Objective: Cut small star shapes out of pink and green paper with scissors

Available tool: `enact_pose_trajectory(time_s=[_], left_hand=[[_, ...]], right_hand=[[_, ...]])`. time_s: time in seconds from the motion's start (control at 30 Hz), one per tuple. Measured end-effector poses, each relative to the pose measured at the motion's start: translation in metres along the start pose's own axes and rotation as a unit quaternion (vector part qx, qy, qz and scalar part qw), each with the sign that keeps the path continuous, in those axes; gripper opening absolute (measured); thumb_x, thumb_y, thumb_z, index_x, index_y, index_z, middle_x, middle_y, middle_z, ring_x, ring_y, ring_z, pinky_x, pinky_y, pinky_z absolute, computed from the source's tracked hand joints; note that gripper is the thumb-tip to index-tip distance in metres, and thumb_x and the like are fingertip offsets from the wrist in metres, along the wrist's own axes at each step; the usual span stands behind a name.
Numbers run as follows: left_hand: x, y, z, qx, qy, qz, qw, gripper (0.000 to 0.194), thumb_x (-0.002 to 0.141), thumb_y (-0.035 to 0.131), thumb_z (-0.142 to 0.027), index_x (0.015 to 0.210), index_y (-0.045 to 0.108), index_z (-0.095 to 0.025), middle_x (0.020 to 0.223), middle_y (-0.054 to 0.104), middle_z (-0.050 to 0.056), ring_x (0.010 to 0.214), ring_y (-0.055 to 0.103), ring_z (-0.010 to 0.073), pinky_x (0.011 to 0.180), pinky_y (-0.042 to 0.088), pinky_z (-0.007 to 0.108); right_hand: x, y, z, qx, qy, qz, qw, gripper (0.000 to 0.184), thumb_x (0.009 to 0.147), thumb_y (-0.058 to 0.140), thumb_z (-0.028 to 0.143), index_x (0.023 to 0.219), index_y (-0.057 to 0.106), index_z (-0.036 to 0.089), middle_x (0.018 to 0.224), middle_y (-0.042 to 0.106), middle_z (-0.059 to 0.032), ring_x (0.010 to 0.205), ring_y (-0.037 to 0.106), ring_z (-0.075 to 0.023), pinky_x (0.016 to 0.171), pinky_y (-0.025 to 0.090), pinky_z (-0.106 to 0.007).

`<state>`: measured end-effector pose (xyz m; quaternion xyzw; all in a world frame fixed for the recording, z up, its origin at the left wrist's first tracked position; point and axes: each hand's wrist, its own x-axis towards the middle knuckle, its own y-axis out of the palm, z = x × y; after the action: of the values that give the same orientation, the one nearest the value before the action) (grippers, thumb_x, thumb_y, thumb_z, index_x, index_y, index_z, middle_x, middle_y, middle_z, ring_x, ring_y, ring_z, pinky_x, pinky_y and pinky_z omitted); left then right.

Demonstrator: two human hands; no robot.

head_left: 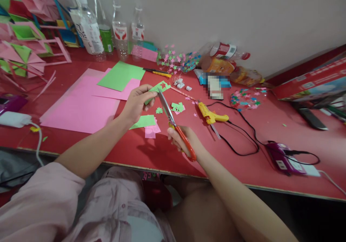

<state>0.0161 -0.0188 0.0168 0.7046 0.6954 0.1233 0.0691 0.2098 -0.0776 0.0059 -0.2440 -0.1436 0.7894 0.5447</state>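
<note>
Between the thumb and fingers of my left hand (138,100) is a green paper strip (157,89) with a star-shaped hole in it. My right hand (181,138) grips red-handled scissors (168,113), whose blade tips meet the lower edge of the strip. On the table under my hands lie a small green spiky paper cutout (159,110) and green paper scraps (177,107). Nearer to me, a green paper piece (143,121) rests partly over pink paper pieces (152,129). Whether the blades are fully closed is hard to see.
Pink sheets (81,103) and a green sheet (121,76) lie left. A yellow glue gun (212,114) with a black cable sits right, near a purple power socket (283,157). Plastic bottles (120,33) stand by the wall; a yellow cutter knife (162,73) lies behind my hands.
</note>
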Motion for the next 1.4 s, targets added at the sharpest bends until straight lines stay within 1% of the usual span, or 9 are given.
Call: enact_pose_trajectory(time_s=[0.2,0.33,0.47,0.53,0.7,0.87,1.07,1.27,1.4], left_hand=[[0.000,-0.001,0.001,0.011,-0.002,0.002,1.000,0.007,0.073,0.059,-0.020,0.067,0.055,-0.019,0.048,0.048,-0.006,0.039,0.036,0.0024,0.037,0.023,0.017],[0.001,-0.002,0.001,0.023,-0.004,0.001,1.000,0.008,0.073,0.060,-0.022,0.068,0.055,-0.019,0.049,0.049,-0.006,0.040,0.038,0.0029,0.037,0.024,0.017],[0.002,-0.004,0.000,0.023,-0.004,0.002,1.000,0.009,0.072,0.060,-0.022,0.067,0.054,-0.018,0.048,0.048,-0.006,0.039,0.036,0.0026,0.037,0.023,0.017],[0.002,-0.004,-0.001,0.022,-0.002,0.005,1.000,0.009,0.071,0.060,-0.021,0.066,0.053,-0.018,0.046,0.047,-0.007,0.037,0.034,0.0024,0.036,0.022,0.017],[0.003,-0.006,-0.004,0.033,-0.005,0.012,0.999,0.010,0.070,0.059,-0.022,0.064,0.052,-0.018,0.044,0.046,-0.007,0.036,0.033,0.0023,0.036,0.020,0.017],[0.002,-0.006,-0.005,0.046,-0.014,0.014,0.999,0.011,0.070,0.058,-0.022,0.063,0.051,-0.018,0.044,0.044,-0.007,0.036,0.032,0.0020,0.037,0.020,0.017],[0.002,-0.005,-0.006,0.036,-0.016,0.018,0.999,0.011,0.068,0.059,-0.022,0.062,0.051,-0.018,0.043,0.045,-0.007,0.036,0.032,0.0018,0.036,0.019,0.017],[0.002,-0.005,-0.006,0.018,-0.018,0.017,1.000,0.012,0.068,0.059,-0.020,0.060,0.051,-0.018,0.041,0.045,-0.007,0.035,0.031,0.0015,0.036,0.018,0.017],[0.003,-0.005,-0.006,0.015,-0.021,0.016,1.000,0.012,0.068,0.059,-0.020,0.060,0.051,-0.018,0.042,0.045,-0.007,0.035,0.031,0.0016,0.035,0.018,0.017]], right_hand=[[0.000,0.000,0.000,0.012,0.010,-0.001,1.000,0.054,0.077,0.052,0.073,0.065,0.050,0.020,0.049,0.040,0.0044,0.042,0.037,-0.0096,0.042,0.032,-0.025],[-0.002,0.002,0.002,0.041,0.026,-0.003,0.999,0.056,0.077,0.051,0.075,0.064,0.049,0.020,0.046,0.039,0.0052,0.038,0.035,-0.0085,0.039,0.032,-0.024],[-0.003,0.002,0.004,0.062,0.036,0.006,0.997,0.057,0.076,0.052,0.076,0.064,0.048,0.021,0.044,0.036,0.0069,0.036,0.033,-0.0077,0.037,0.030,-0.023],[-0.003,0.001,0.005,0.057,0.043,0.008,0.997,0.057,0.075,0.053,0.076,0.064,0.047,0.021,0.044,0.037,0.0066,0.036,0.034,-0.0076,0.036,0.030,-0.022],[-0.003,-0.001,0.008,0.051,0.052,0.007,0.997,0.057,0.072,0.055,0.076,0.065,0.048,0.020,0.050,0.046,0.0037,0.038,0.039,-0.0077,0.034,0.032,-0.021],[-0.004,-0.002,0.012,0.043,0.067,0.002,0.997,0.054,0.071,0.057,0.074,0.066,0.049,0.020,0.050,0.046,0.0038,0.038,0.039,-0.0077,0.033,0.031,-0.021],[-0.004,-0.003,0.013,0.033,0.070,0.000,0.997,0.051,0.073,0.057,0.070,0.065,0.048,0.020,0.050,0.046,0.0037,0.038,0.040,-0.0084,0.033,0.032,-0.021],[-0.004,-0.004,0.015,0.014,0.071,-0.003,0.997,0.054,0.073,0.057,0.073,0.065,0.049,0.020,0.049,0.045,0.0040,0.037,0.040,-0.0084,0.034,0.034,-0.022],[-0.004,-0.004,0.013,0.018,0.065,-0.003,0.998,0.054,0.074,0.058,0.073,0.064,0.047,0.020,0.047,0.044,0.0044,0.036,0.039,-0.0079,0.034,0.034,-0.021]])
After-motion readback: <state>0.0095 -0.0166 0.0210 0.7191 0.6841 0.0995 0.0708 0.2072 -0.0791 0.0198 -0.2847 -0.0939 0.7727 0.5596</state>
